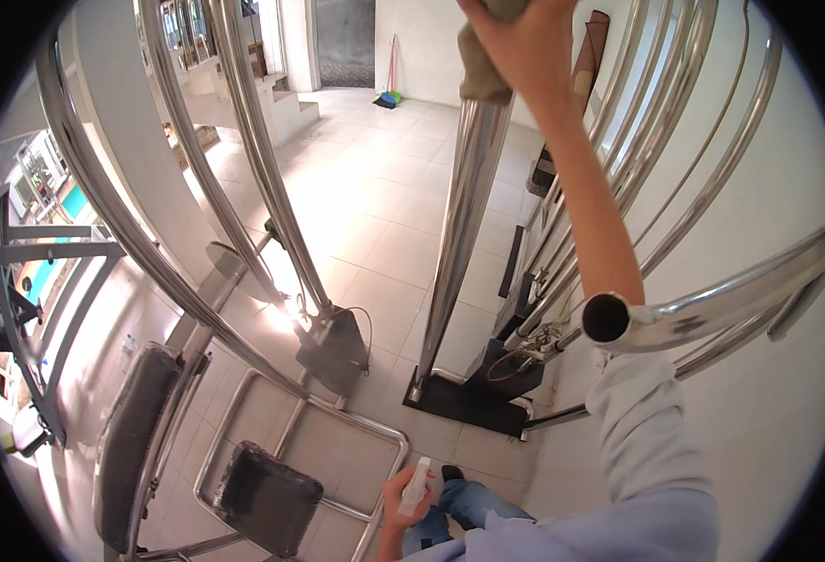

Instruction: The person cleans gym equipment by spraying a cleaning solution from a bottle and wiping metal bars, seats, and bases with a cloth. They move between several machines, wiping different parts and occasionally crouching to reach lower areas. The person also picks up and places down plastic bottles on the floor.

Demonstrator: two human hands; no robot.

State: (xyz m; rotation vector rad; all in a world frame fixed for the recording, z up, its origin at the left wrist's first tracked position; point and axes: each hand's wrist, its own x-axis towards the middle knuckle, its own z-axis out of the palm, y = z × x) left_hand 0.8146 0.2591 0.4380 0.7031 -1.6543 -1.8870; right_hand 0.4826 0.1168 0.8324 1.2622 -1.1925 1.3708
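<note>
My right hand (525,42) is raised at the top of the view, partly cut off by the frame. It grips a folded olive-brown cloth (481,67) wrapped against an upright chrome post (472,204). The post runs down to a black metal base (469,407) on the floor. Low in the view, beside my jeans, my left hand (400,495) holds a small whitish, translucent object (416,485), perhaps a bottle. Nearby is a gym machine's black padded seat (268,499) on a chrome tube frame (363,421).
A thick chrome tube with an open end (605,317) juts in near my right forearm. More chrome uprights (258,154) stand left; a black backrest pad (138,442) is below them. A broom (388,98) leans on the far wall. Cables hang by a black weight block (500,372).
</note>
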